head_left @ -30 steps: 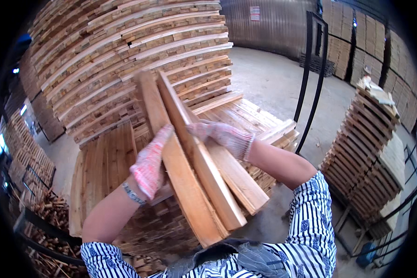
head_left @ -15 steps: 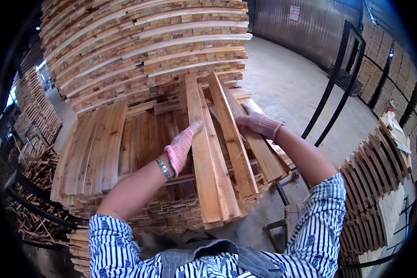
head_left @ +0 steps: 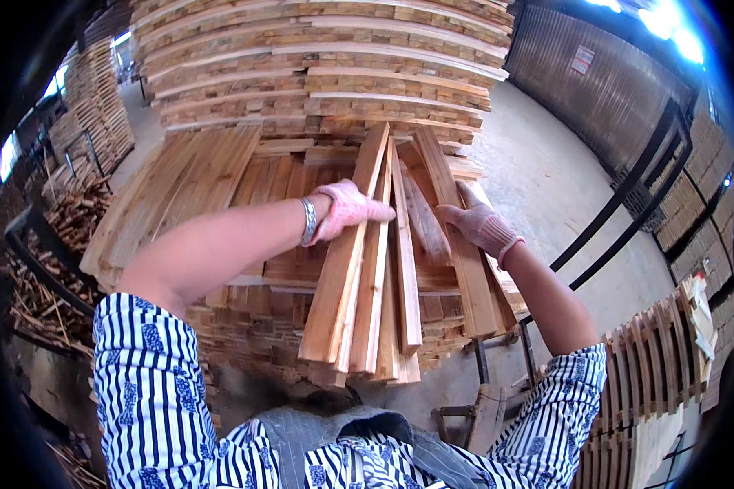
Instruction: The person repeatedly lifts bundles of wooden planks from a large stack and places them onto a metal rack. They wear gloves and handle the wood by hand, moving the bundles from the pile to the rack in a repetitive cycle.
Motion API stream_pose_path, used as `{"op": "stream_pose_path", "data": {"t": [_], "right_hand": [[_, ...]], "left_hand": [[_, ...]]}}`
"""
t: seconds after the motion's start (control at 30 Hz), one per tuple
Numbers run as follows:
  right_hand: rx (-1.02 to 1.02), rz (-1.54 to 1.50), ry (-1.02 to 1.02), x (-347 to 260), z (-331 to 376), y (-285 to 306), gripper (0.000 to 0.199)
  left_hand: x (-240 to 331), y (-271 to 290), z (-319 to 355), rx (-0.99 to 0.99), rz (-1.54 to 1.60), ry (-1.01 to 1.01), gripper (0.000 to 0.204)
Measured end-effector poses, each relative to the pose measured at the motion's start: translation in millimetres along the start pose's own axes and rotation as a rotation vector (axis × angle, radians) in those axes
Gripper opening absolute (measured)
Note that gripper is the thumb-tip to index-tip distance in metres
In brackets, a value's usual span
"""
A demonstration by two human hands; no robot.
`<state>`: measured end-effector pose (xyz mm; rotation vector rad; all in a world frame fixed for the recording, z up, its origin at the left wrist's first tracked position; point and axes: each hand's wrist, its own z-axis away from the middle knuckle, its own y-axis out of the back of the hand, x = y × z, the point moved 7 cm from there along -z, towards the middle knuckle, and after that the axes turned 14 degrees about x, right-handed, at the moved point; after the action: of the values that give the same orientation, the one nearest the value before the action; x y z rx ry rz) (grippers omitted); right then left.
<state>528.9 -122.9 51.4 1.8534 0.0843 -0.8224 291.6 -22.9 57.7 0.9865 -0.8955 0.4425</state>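
My left hand [head_left: 352, 209], in a pinkish work glove, reaches across a fanned bunch of narrow wooden boards [head_left: 347, 285] and grips them near their middle. The near ends of these boards jut toward me past the edge of the stack. To their right, my right hand [head_left: 483, 225], gloved too, is closed over another wooden board [head_left: 458, 253] that slants away from me. Its fingertips are partly hidden. A shorter loose board [head_left: 424, 220] lies in the gap between the two hands. Underneath is a layer of flat boards [head_left: 171, 183] side by side.
A tall stack of boards [head_left: 318, 73] rises behind the work. Black metal frames stand at the right [head_left: 628, 200] and left [head_left: 45, 253]. More boards are piled upright at the lower right [head_left: 652, 359]. Scrap wood [head_left: 53, 301] lies at the left.
My left hand has swung across more boards, which now fan out with their near ends further left. My right hand stays on its board. The whole view has shifted.
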Motion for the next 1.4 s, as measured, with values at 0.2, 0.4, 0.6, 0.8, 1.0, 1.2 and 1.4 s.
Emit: {"op": "stream_pose_path", "data": {"t": [0.2,0.4,0.6,0.8,1.0,1.2,1.4], "right_hand": [[-0.007,0.491,0.152,-72,26,-14,0.083],[0.070,0.591,0.223,-90,20,-4,0.069],[0.032,0.221,0.306,-171,56,2,0.070],[-0.064,0.460,0.276,-175,69,-77,0.058],[-0.076,0.371,0.141,-181,47,-102,0.065],[-0.032,0.333,0.402,-158,4,-77,0.049],[-0.091,-0.942,-0.157,-134,-19,-12,0.038]], "left_hand": [[-51,20,11,-0.018,0.421,0.057,0.068],[-65,21,16,0.123,0.414,0.009,0.050],[-83,98,13,0.204,0.342,-0.051,0.044],[-80,137,-1,0.210,0.146,-0.024,0.050],[-108,103,6,0.286,-0.162,-0.073,0.065],[-93,142,12,0.311,-0.249,-0.113,0.071],[-86,167,-4,0.546,-0.746,-0.189,0.085]]}}
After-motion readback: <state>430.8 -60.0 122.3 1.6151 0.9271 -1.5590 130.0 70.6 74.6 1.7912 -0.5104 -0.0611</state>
